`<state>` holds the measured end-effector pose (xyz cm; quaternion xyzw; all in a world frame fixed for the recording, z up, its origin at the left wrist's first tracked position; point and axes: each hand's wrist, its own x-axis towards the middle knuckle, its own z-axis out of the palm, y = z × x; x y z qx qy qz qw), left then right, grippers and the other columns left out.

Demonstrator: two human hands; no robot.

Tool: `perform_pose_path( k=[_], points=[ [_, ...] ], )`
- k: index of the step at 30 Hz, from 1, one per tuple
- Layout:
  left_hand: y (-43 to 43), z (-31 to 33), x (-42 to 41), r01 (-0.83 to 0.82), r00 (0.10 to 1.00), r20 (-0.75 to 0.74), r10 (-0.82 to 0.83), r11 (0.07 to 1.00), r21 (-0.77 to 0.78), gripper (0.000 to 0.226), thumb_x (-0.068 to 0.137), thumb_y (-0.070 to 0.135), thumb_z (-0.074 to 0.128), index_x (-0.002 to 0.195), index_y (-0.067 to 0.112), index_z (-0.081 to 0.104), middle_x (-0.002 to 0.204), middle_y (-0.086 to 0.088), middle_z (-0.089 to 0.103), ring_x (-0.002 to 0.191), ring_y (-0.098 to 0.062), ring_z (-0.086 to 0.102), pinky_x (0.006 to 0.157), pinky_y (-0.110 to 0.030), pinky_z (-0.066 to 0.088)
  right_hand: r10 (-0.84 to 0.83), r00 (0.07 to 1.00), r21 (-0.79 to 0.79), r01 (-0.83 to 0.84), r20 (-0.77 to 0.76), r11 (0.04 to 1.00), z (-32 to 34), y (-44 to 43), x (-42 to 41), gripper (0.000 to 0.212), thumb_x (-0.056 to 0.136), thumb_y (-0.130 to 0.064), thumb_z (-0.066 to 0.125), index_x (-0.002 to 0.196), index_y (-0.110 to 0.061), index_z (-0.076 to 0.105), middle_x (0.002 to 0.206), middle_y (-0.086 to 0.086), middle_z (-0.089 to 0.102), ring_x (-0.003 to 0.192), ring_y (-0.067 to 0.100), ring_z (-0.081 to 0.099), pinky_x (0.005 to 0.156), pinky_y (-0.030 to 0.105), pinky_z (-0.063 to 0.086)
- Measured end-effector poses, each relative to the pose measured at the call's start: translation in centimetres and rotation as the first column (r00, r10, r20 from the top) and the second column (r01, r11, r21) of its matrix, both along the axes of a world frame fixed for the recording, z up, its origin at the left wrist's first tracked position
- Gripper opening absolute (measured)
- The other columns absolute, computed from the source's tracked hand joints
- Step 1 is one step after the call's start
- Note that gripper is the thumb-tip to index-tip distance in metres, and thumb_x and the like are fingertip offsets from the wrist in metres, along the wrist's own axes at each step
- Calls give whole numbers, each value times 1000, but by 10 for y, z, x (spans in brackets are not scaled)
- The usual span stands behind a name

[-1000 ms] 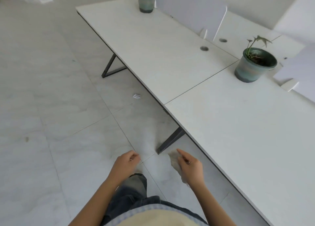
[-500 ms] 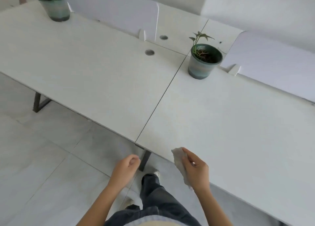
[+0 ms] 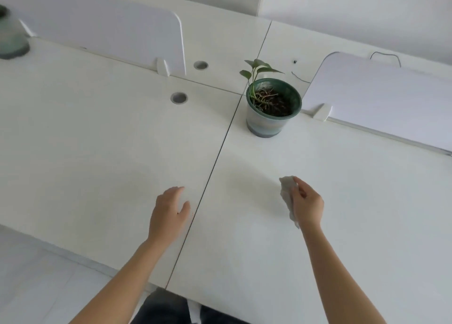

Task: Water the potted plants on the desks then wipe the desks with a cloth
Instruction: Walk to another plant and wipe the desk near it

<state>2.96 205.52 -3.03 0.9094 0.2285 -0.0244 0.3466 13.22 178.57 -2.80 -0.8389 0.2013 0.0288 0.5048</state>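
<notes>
Right hand (image 3: 307, 207) pinching the cloth (image 3: 288, 196) low over the right-hand desk (image 3: 342, 225), potted plant (image 3: 272, 107) well ahead and slightly leftward; left hand (image 3: 168, 212) empty, loosely spread beside the seam (image 3: 212, 164).

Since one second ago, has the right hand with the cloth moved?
Yes. The right hand with the cloth went forward, from the floor side over the desk.

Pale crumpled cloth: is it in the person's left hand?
No, the pale crumpled cloth is pinched in the right hand; the left hand is empty.
</notes>
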Motion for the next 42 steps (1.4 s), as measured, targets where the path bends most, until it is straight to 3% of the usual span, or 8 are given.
perform_pose_path(
  k=[4,7,10,15,22,33,39,42],
  points=[
    [33,-10,51,47,997,-65,-34,976,211,49,88,14,51,135,2,42,147,-22,34,132,-42,31,97,-51,36,-60,996,-210,71,58,975,-7,-4,57,39,92,-19,44,130,-22,51,115,15,63,108,33,55,93,40,42],
    [56,-25,78,185,973,-184,-140,948,257,55,79,29,41,123,-2,53,132,-31,49,115,-52,49,79,-57,48,124,979,-476,-187,-160,859,-26,1,70,57,93,-32,39,145,-24,18,149,7,33,138,27,24,110,45,22],
    [70,-43,91,264,943,-282,-175,911,317,62,76,38,36,119,-1,57,125,-32,55,108,-53,55,78,-59,48,121,945,-579,-284,-304,765,-47,14,71,60,93,-45,32,146,-30,9,157,6,6,144,25,0,114,48,7],
    [74,-53,92,294,934,-302,-193,895,335,63,79,42,34,123,2,56,130,-27,53,115,-48,53,90,-56,44,93,925,-588,-309,-368,748,-46,51,84,59,92,-51,29,146,-34,10,158,1,-7,145,25,-10,116,50,-2],
    [73,-62,97,240,953,-267,-142,892,383,61,78,41,35,125,6,51,132,-26,52,118,-45,51,93,-52,43,682,642,-642,-695,-350,324,-51,171,94,64,87,-61,20,145,-36,12,158,6,-5,144,29,-13,114,49,-7],
    [75,-79,95,162,985,-131,-110,848,504,62,75,43,36,127,10,43,132,-26,52,123,-37,31,96,-45,22,605,696,-616,-683,-386,393,-50,199,177,59,92,-55,22,146,-35,5,157,11,-8,143,35,-14,114,50,-7],
    [74,-78,95,140,990,-102,-102,846,515,62,75,42,36,126,8,47,132,-26,51,123,-37,30,95,-46,23,899,324,-703,-711,-295,26,-65,145,69,55,91,-60,12,139,-38,30,150,12,30,139,37,21,110,55,21],
    [74,-79,97,147,989,-107,-107,843,517,62,75,41,36,126,8,46,132,-26,51,123,-37,31,95,-46,22,839,449,-726,-680,-307,98,-65,66,70,52,93,-57,11,141,-41,19,146,14,33,140,34,14,104,50,30]
  ],
)
